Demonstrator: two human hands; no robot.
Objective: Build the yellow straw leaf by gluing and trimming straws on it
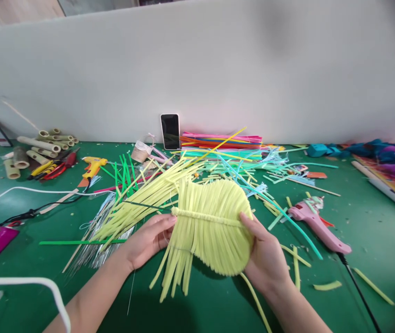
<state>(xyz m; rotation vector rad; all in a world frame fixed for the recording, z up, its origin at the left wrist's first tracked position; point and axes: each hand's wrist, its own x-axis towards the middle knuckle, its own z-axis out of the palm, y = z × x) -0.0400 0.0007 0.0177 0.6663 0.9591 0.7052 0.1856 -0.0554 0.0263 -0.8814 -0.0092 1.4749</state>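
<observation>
Between my two hands is a fan-shaped leaf of yellow-green pipe cleaners (214, 236), lined up side by side along a central rib. Its right end is rounded and trimmed, while the strips at the left hang long and uneven. My left hand (154, 238) pinches the rib's left end between thumb and fingers. On the right edge, my right hand (265, 247) grips with the thumb on top and fingers behind, out of sight. A thin wire dangles below my left hand. Behind the leaf lies a heap of loose yellow-green pipe cleaners (142, 199).
A pink glue gun (318, 224) lies to the right, a yellow glue gun (93, 166) to the left. Further left are pliers (53, 169) and bamboo tubes (50, 145). A phone (170, 132) leans on the white partition (131, 78) beside bundled coloured pipe cleaners (221, 141).
</observation>
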